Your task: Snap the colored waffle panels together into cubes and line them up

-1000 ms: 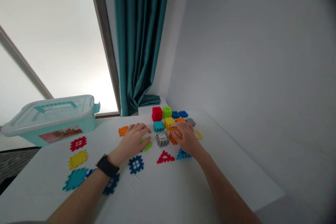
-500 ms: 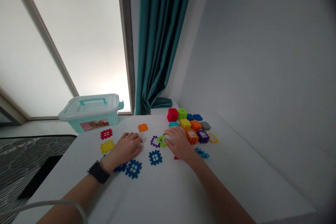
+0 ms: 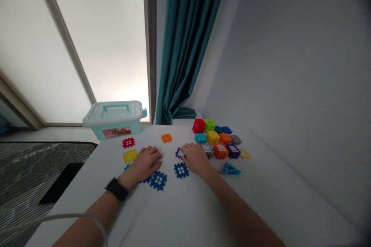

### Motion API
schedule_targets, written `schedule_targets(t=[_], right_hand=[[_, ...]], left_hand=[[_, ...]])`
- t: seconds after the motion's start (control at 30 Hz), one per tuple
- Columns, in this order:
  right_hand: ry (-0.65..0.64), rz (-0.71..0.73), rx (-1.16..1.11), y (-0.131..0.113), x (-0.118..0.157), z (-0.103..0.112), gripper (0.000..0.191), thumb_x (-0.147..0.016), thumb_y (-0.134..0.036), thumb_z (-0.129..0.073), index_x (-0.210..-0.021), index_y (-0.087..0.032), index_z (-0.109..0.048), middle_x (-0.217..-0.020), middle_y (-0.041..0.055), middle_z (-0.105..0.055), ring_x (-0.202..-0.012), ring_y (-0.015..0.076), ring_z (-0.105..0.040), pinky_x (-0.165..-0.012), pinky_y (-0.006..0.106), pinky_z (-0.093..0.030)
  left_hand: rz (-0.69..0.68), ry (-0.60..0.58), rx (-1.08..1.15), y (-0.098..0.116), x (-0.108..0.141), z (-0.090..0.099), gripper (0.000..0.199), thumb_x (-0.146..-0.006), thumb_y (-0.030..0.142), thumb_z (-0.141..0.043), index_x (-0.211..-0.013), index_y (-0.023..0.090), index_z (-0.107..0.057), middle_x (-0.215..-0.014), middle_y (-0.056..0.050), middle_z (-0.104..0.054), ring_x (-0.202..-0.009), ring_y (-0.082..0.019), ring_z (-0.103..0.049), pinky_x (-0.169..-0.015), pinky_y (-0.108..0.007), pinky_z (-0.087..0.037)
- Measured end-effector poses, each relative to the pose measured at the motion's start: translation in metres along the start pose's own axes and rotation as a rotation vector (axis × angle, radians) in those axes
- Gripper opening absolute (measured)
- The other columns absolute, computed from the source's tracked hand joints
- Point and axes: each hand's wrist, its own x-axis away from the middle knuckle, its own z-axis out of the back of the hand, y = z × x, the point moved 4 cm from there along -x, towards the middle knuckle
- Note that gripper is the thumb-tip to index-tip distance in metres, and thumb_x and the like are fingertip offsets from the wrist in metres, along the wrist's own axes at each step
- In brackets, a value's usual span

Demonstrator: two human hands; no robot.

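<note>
My left hand (image 3: 148,161), with a dark watch at the wrist, lies on the white table with its fingers loosely spread and nothing in them. Partly under it and beside it are a yellow toothed tile (image 3: 130,156) and blue window tiles (image 3: 158,181). The fingers of my right hand (image 3: 196,158) are closed over a light green toothed tile (image 3: 182,153), mostly covered by them. A purple frame tile (image 3: 178,153) shows just left of these fingertips. Nearer to me lies another blue window tile (image 3: 181,170), with a faint clear or white piece (image 3: 181,186) below it.
Stacks of toothed tiles stand right of my right hand, among them orange (image 3: 220,151), purple (image 3: 233,151) and red (image 3: 199,126). A blue triangular piece (image 3: 231,168) lies nearby. A lidded teal box (image 3: 121,127) stands back left. A pale cable (image 3: 72,215) crosses the front left.
The view has turned slightly left. My right hand has moved left from the stacks over the green tile, uncovering a grey stack. My left hand stays about where it was.
</note>
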Motion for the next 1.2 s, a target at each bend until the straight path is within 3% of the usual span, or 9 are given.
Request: schedule_targets(t=[0.13, 0.43, 0.6, 0.77, 0.93, 1.2], right_hand=[[-0.005, 0.007, -0.03, -0.006, -0.009, -0.009, 0.009, -0.086, -0.015, -0.064, -0.092, -0.021, -0.066, -0.095, 0.0098, -0.071, -0.096, 0.0274, -0.061, -0.085, 0.039, -0.047], [0.035, 0.024, -0.397, -0.029, -0.009, -0.023, 0.03, -0.087, -0.008, -0.058, -0.113, -0.02, -0.064, -0.11, 0.0081, -0.071, -0.109, 0.025, -0.06, -0.097, 0.04, -0.049], [0.109, -0.003, -0.538, -0.028, -0.002, -0.029, 0.027, -0.086, -0.009, -0.056, -0.108, -0.021, -0.066, -0.11, 0.0083, -0.07, -0.109, 0.024, -0.062, -0.099, 0.042, -0.049], [0.122, 0.017, -0.643, -0.026, 0.0, -0.031, 0.02, -0.087, -0.011, -0.057, -0.1, -0.021, -0.067, -0.113, 0.0087, -0.069, -0.112, 0.0223, -0.062, -0.102, 0.041, -0.049], [0.089, 0.063, -0.631, -0.029, 0.001, -0.027, 0.022, -0.09, -0.012, -0.052, -0.099, -0.021, -0.069, -0.117, 0.0091, -0.069, -0.114, 0.0213, -0.061, -0.104, 0.042, -0.048], [0.022, 0.052, -0.408, -0.024, 0.008, -0.031, 0.04, -0.093, -0.024, -0.054, -0.133, -0.017, -0.059, -0.138, 0.0132, -0.059, -0.133, 0.0266, -0.05, -0.115, 0.048, -0.039]], left_hand=[[0.009, 0.017, 0.019, -0.001, 0.0, -0.001, 0.016, -0.092, 0.027, -0.056, -0.104, 0.022, -0.065, -0.108, -0.008, -0.063, -0.102, -0.025, -0.057, -0.09, -0.041, -0.046], [0.091, 0.048, 0.003, -0.005, 0.001, -0.004, 0.03, -0.09, 0.038, -0.062, -0.115, 0.023, -0.062, -0.115, -0.009, -0.06, -0.11, -0.028, -0.055, -0.093, -0.044, -0.045], [0.119, 0.035, -0.045, 0.001, -0.001, -0.003, 0.04, -0.087, 0.05, -0.064, -0.116, 0.023, -0.062, -0.117, -0.011, -0.059, -0.109, -0.031, -0.054, -0.093, -0.047, -0.045], [0.139, 0.028, -0.06, 0.007, -0.004, -0.005, 0.044, -0.087, 0.048, -0.065, -0.123, 0.024, -0.061, -0.119, -0.011, -0.059, -0.111, -0.032, -0.053, -0.093, -0.048, -0.044], [0.165, 0.008, -0.028, 0.006, -0.005, -0.007, 0.039, -0.087, 0.046, -0.065, -0.122, 0.029, -0.063, -0.123, -0.01, -0.058, -0.115, -0.032, -0.052, -0.096, -0.048, -0.042], [0.185, 0.021, 0.007, -0.001, -0.004, -0.008, 0.032, -0.085, 0.042, -0.068, -0.111, 0.024, -0.064, -0.122, -0.01, -0.059, -0.113, -0.031, -0.053, -0.096, -0.047, -0.043]])
